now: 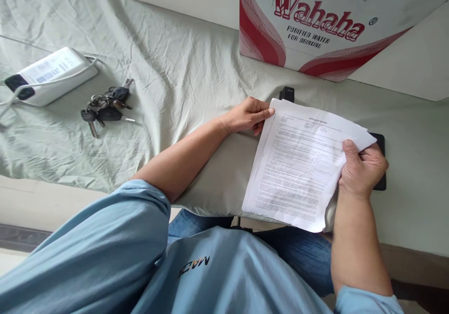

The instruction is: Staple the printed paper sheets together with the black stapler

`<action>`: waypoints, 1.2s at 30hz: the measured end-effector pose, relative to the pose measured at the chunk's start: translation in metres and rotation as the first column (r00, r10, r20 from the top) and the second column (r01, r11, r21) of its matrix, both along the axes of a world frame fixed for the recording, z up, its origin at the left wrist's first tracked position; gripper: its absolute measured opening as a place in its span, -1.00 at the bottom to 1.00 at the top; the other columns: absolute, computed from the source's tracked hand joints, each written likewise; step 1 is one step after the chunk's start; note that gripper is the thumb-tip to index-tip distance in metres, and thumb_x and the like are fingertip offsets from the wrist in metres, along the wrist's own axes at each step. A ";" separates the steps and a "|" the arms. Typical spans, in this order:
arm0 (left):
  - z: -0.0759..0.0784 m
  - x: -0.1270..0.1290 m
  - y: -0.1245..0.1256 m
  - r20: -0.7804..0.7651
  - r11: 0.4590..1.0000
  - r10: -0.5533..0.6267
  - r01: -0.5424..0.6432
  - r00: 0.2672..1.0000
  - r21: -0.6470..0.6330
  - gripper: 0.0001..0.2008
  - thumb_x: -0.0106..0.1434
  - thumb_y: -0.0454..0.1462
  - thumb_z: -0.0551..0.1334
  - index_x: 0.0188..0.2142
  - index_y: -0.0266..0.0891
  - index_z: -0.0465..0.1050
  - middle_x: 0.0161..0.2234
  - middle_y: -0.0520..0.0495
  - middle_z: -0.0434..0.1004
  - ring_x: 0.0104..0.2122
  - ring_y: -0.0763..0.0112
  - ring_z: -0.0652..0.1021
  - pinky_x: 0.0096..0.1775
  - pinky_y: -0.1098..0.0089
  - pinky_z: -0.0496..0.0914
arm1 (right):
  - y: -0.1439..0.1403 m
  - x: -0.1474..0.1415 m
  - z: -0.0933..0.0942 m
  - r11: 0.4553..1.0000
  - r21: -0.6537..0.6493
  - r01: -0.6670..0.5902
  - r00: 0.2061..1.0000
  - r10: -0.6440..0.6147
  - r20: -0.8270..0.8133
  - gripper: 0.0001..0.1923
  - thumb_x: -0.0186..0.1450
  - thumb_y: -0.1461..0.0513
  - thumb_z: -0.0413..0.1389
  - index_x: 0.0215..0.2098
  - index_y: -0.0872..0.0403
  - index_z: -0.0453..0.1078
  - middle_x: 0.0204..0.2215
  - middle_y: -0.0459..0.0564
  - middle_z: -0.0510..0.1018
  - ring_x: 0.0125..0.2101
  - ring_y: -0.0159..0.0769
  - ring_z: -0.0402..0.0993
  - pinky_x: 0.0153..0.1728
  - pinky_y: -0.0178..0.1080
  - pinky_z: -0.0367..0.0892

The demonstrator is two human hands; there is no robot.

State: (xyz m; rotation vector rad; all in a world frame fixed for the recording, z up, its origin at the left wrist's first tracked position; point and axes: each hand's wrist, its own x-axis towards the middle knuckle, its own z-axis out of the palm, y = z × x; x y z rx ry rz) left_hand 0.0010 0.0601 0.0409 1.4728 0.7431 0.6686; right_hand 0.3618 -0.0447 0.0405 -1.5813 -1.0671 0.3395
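- Several printed sheets (298,169) were held over the near edge of the pale green cloth (196,61).
- The left hand (247,115) pinched their upper left corner between thumb and fingers.
- The right hand (363,169) gripped their right edge, thumb on top.
- A flat black object (381,140) lay partly behind the right hand.
- A key bunch (108,113) lay beside a white device (58,87).

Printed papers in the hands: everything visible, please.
The stack of papers looks like several thin white sheets, closely printed in dark type. The top heading reads "OVERLEAF NOTES"; most body text is too small to read. The edges don't align, with corners fanning out at upper right, and the lower right edge is wavy. The left hand pinches the upper left corner; the right hand grips the right side, thumb on top.
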 end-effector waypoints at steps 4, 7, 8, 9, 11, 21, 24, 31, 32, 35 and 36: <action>0.001 0.000 0.000 -0.027 1.000 0.010 -0.009 1.000 0.028 -0.15 0.56 0.54 0.40 -0.37 -0.14 0.44 -0.60 -0.02 0.54 -0.59 0.53 0.44 -0.49 0.43 0.26 | 0.003 0.000 -0.004 0.999 0.043 -0.002 1.000 0.003 -0.014 -0.47 0.17 -0.18 0.65 -0.19 0.03 0.79 -0.26 -0.01 0.82 -0.23 -0.12 0.67 -0.02 -0.03 0.62; 0.001 0.001 -0.001 -0.062 0.999 0.034 -0.033 0.997 0.015 -0.17 0.62 0.50 0.38 -0.37 -0.14 0.43 -0.60 -0.01 0.55 -0.58 0.53 0.45 -0.47 0.46 0.27 | 0.006 0.003 -0.008 0.995 0.094 0.029 1.000 -0.030 0.004 -0.39 0.16 -0.28 0.64 -0.24 0.01 0.71 -0.34 -0.06 0.75 -0.30 -0.17 0.58 -0.12 -0.06 0.56; 0.001 0.001 -0.001 -0.065 0.999 0.035 -0.034 0.997 0.013 -0.17 0.62 0.49 0.38 -0.38 -0.14 0.43 -0.60 -0.01 0.55 -0.58 0.54 0.45 -0.47 0.46 0.26 | 0.007 0.004 -0.008 0.993 0.111 0.042 0.999 -0.044 0.015 -0.36 0.16 -0.31 0.64 -0.25 0.01 0.69 -0.36 -0.07 0.72 -0.32 -0.19 0.55 -0.14 -0.07 0.54; 0.000 0.001 0.000 -0.061 0.999 0.033 -0.032 0.998 0.013 -0.17 0.62 0.50 0.38 -0.38 -0.14 0.43 -0.60 -0.01 0.55 -0.58 0.54 0.45 -0.48 0.47 0.26 | 0.008 0.006 -0.009 0.991 0.124 0.053 0.998 -0.056 0.026 -0.35 0.16 -0.33 0.64 -0.26 0.00 0.68 -0.38 -0.09 0.71 -0.34 -0.20 0.53 -0.15 -0.07 0.52; -0.001 0.001 0.000 -0.046 1.000 0.023 -0.022 0.999 0.019 -0.16 0.60 0.51 0.38 -0.38 -0.13 0.43 -0.61 0.00 0.54 -0.59 0.54 0.45 -0.48 0.47 0.27 | 0.008 0.008 -0.010 0.988 0.143 0.060 0.997 -0.067 0.045 -0.33 0.17 -0.36 0.63 -0.28 0.00 0.67 -0.41 -0.11 0.67 -0.36 -0.23 0.48 -0.17 -0.08 0.49; -0.006 0.000 0.003 -0.034 0.999 -0.005 0.006 0.999 0.049 -0.16 0.60 0.52 0.38 -0.37 -0.13 0.42 -0.61 0.02 0.53 -0.59 0.54 0.45 -0.47 0.46 0.32 | 0.006 0.002 -0.013 0.993 0.104 0.060 0.998 -0.059 -0.017 -0.40 0.14 -0.25 0.68 -0.36 0.01 0.64 -0.52 -0.19 0.54 -0.41 -0.32 0.36 -0.26 -0.17 0.30; -0.006 0.000 0.003 -0.022 0.998 -0.013 0.014 1.000 0.059 -0.17 0.61 0.52 0.37 -0.37 -0.13 0.42 -0.62 0.03 0.51 -0.59 0.54 0.44 -0.47 0.47 0.31 | 0.007 -0.002 -0.014 0.993 0.097 0.062 0.997 -0.058 -0.046 -0.43 0.15 -0.22 0.68 -0.35 0.01 0.65 -0.50 -0.18 0.56 -0.39 -0.31 0.37 -0.27 -0.17 0.31; -0.008 0.001 0.003 -0.020 0.997 -0.022 0.023 1.000 0.075 -0.18 0.60 0.52 0.37 -0.34 -0.13 0.47 -0.60 0.02 0.51 -0.58 0.53 0.45 -0.48 0.46 0.32 | 0.007 -0.009 -0.016 0.992 0.097 0.076 0.995 -0.068 -0.077 -0.45 0.16 -0.21 0.65 -0.30 0.01 0.67 -0.43 -0.11 0.63 -0.34 -0.25 0.47 -0.25 -0.15 0.41; -0.008 0.001 0.003 -0.018 0.997 -0.020 0.022 1.000 0.079 -0.18 0.59 0.52 0.37 -0.35 -0.13 0.46 -0.60 0.02 0.51 -0.59 0.53 0.45 -0.48 0.46 0.32 | 0.007 -0.009 -0.016 0.992 0.098 0.077 0.995 -0.070 -0.077 -0.44 0.17 -0.23 0.65 -0.30 0.00 0.67 -0.42 -0.11 0.63 -0.34 -0.25 0.48 -0.25 -0.14 0.42; -0.007 0.001 0.003 -0.016 0.996 -0.015 0.016 1.000 0.089 -0.16 0.58 0.54 0.37 -0.36 -0.13 0.47 -0.61 0.03 0.51 -0.60 0.54 0.44 -0.47 0.47 0.33 | 0.008 -0.010 -0.019 0.992 0.101 0.080 0.995 -0.073 -0.072 -0.41 0.16 -0.28 0.65 -0.31 -0.02 0.66 -0.42 -0.13 0.62 -0.35 -0.25 0.47 -0.24 -0.13 0.42; -0.007 0.001 0.003 -0.015 0.996 -0.015 0.016 1.000 0.093 -0.16 0.58 0.54 0.37 -0.36 -0.13 0.46 -0.61 0.03 0.51 -0.60 0.54 0.44 -0.47 0.47 0.33 | 0.008 -0.010 -0.020 0.991 0.103 0.080 0.995 -0.073 -0.071 -0.40 0.16 -0.29 0.65 -0.32 -0.02 0.66 -0.43 -0.14 0.61 -0.36 -0.25 0.47 -0.24 -0.12 0.42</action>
